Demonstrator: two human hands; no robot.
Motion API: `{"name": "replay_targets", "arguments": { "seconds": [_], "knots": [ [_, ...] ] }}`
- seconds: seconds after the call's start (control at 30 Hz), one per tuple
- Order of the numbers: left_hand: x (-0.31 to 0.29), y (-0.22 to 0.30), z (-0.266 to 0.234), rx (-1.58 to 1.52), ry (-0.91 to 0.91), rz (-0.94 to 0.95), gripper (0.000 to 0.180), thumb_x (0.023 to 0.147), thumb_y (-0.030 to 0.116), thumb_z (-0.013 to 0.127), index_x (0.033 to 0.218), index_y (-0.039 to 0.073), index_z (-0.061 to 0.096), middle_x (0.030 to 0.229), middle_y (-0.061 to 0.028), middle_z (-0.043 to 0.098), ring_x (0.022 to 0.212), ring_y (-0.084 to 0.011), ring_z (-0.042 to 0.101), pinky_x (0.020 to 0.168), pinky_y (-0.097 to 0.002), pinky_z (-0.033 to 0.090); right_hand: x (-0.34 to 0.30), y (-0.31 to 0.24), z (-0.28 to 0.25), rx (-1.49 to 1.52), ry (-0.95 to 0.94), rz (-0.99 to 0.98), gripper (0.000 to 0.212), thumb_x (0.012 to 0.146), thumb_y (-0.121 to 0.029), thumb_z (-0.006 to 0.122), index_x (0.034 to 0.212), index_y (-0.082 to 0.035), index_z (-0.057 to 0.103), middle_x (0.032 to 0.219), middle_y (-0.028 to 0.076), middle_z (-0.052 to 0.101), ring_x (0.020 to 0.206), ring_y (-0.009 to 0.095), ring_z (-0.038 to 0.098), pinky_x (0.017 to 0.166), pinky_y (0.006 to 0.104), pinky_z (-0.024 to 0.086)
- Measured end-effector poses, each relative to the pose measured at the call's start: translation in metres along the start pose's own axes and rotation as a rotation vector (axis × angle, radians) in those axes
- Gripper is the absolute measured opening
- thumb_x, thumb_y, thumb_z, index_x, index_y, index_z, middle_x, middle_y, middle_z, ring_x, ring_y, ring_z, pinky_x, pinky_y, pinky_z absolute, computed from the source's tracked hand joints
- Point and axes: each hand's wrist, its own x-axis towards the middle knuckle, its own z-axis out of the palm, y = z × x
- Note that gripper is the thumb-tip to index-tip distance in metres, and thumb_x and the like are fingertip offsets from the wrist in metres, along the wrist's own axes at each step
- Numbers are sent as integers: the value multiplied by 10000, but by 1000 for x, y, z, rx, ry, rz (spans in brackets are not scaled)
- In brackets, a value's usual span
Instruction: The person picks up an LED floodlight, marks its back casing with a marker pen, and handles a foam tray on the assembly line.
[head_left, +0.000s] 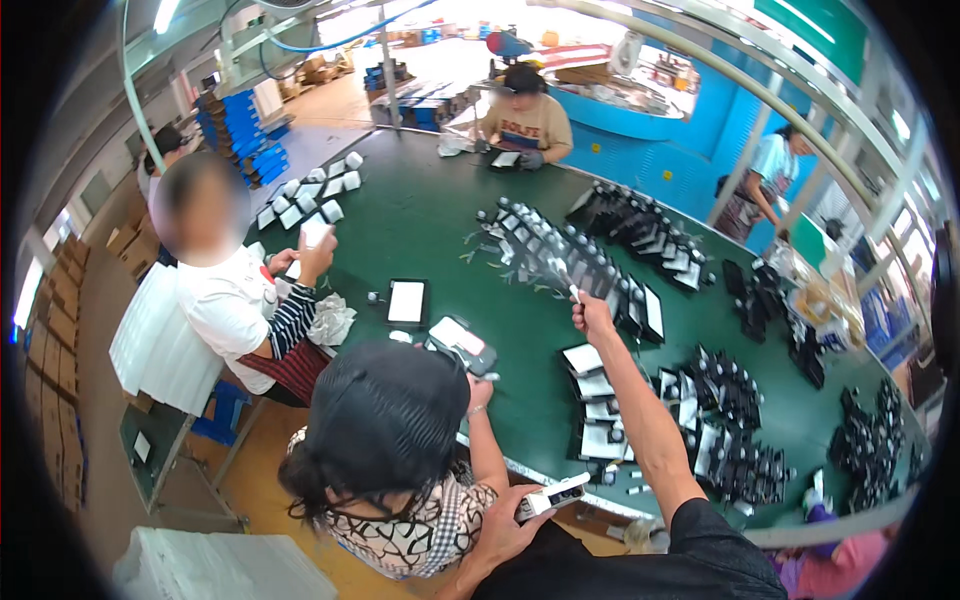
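Head view shows my right hand (592,312) stretched far over the green desk (430,215), its grip pinching a small pale stick-like part (574,293) among the black-and-white devices (600,265); I'd keep that pinch steady. My left hand (505,520) grips a white boxy unit (553,496) near my body, its long axis pointing right and slightly up.

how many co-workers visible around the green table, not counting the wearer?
5. One in a white top at left, one with dark hair bent over the near edge, one at the far end, one in light blue behind the right rail, a purple sleeve bottom right. Others may be hidden.
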Motion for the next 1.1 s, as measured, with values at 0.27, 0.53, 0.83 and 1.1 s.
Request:
{"name": "replay_targets", "arguments": {
  "seconds": [0.27,0.53,0.83,1.1],
  "knots": [
    [53,1,14,-26,181,-125,386,823,159,816,1138,7,652,1036,-137,698,939,-282,682,821,-352,528,189,-69,84,-47,-120,-160,221,911,-108,517,786,29,637,620,81,573,507,161,539,451,279,430],
    [77,3,29,21,146,-199,412,834,117,820,1181,21,618,1050,-100,702,973,-181,679,846,-311,542,287,-111,115,-71,-2,-100,298,1027,-252,493,986,12,625,810,94,703,577,155,624,427,257,428],
    [81,-19,36,-30,217,-136,436,852,46,790,1218,13,554,1068,-130,680,992,-214,683,859,-316,551,298,-112,116,-111,127,-97,300,1012,-285,551,927,-9,634,764,88,690,549,150,617,402,247,411],
    [106,-16,33,26,240,-112,439,830,73,811,1204,24,585,1077,-142,689,973,-239,690,833,-326,553,318,-130,116,-86,138,-113,286,996,-287,570,936,-13,627,806,92,700,595,150,638,432,251,422]
  ]
}}
